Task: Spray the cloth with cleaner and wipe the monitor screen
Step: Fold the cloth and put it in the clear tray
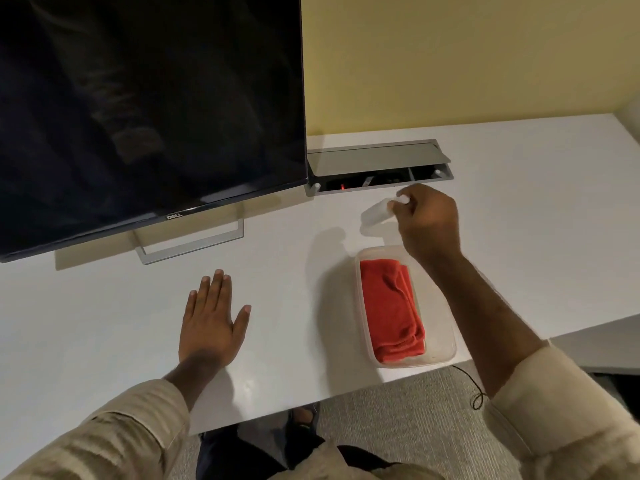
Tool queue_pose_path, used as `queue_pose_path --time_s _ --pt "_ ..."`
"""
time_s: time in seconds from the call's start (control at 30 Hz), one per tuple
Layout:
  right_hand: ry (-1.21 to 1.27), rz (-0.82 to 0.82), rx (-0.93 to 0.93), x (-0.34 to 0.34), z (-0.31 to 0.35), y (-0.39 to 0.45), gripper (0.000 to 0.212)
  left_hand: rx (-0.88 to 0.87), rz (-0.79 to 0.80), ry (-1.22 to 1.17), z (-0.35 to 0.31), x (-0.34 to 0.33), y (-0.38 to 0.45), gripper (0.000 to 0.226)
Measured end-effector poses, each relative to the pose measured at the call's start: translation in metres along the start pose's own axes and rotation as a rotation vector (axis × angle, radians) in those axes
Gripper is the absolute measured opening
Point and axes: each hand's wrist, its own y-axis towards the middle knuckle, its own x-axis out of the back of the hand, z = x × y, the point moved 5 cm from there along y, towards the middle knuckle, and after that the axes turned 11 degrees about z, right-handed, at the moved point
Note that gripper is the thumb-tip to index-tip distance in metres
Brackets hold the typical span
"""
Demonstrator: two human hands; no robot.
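A folded red cloth (pixel 393 308) lies in a clear plastic tray (pixel 441 348) near the desk's front edge, on the right. Just beyond the tray, my right hand (pixel 429 221) is shut on a small translucent white spray bottle (pixel 375 212), which is tilted with its bottom toward the left. My left hand (pixel 209 322) rests flat on the white desk (pixel 104 323), palm down, fingers spread, holding nothing. The dark monitor screen (pixel 138 105) fills the upper left, standing on a silver frame stand (pixel 194 247).
A grey cable box (pixel 379 166) with its lid raised is set into the desk behind my right hand. A yellow wall rises behind the desk. A thin black cable (pixel 476 393) hangs below the desk's front edge over grey carpet.
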Motion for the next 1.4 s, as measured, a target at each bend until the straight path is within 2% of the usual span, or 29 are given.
queue_pose_path --time_s 0.13,0.37,0.57,0.77,0.97,1.07,1.13,1.3,1.4 --pt "-0.08 -0.084 -0.007 0.03 -0.009 -0.031 0.013 0.002 -0.004 0.002 -0.001 0.001 0.0 0.082" --pt "-0.2 -0.139 -0.066 0.049 -0.028 -0.069 0.012 0.002 -0.004 0.008 -0.001 0.0 0.0 0.083" --pt "-0.288 -0.013 -0.158 0.029 -0.058 -0.071 0.01 0.003 0.012 0.005 -0.001 0.0 0.001 0.084" --pt "-0.275 0.045 -0.179 0.001 -0.076 -0.07 0.009 0.006 0.029 0.008 0.001 -0.001 0.002 0.084" --pt "-0.214 0.074 -0.237 -0.007 -0.094 -0.06 0.022 0.005 0.037 0.005 0.0 -0.002 0.003 0.085" --pt "-0.122 0.139 -0.292 -0.005 -0.1 -0.05 0.031 0.003 0.038 0.013 0.001 -0.002 0.004 0.086" --pt "-0.114 0.197 -0.305 -0.006 -0.101 -0.046 0.028 0.001 0.033 0.014 0.001 -0.002 0.004 0.086" --pt "-0.205 0.179 -0.203 -0.007 -0.091 -0.046 0.016 0.007 0.04 0.016 0.001 -0.003 0.004 0.085" --pt "-0.223 0.18 -0.166 -0.01 -0.088 -0.044 0.021 0.009 0.044 0.016 0.001 -0.002 0.005 0.085"
